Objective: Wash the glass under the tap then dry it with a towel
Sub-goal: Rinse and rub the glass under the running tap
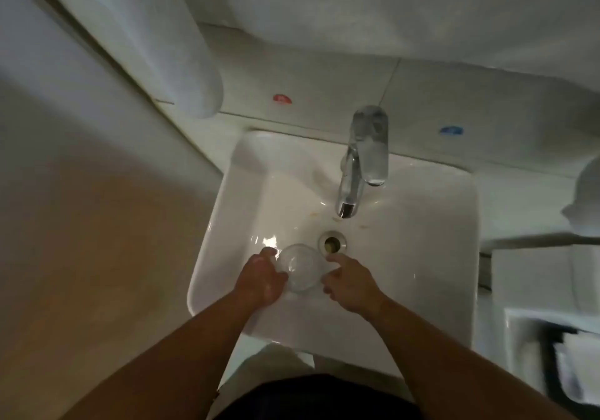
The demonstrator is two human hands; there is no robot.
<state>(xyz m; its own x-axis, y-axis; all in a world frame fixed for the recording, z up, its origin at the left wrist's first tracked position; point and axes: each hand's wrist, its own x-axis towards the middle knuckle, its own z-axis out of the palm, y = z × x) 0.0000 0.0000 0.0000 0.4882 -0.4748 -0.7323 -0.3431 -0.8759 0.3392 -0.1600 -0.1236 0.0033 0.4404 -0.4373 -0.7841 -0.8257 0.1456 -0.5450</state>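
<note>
A clear glass is held over the white sink basin, its mouth facing up toward me, just in front of the drain. My left hand grips its left side with fingers wrapped around the wall. My right hand touches the glass's right side with thumb and fingertips. The chrome tap stands at the back of the basin, its spout ending beyond the drain. I see no water stream. No towel is clearly visible.
A red dot and a blue dot mark the tiled ledge behind the tap. A white cylinder hangs at upper left. A dark-framed rack stands to the right of the sink. A beige wall runs along the left.
</note>
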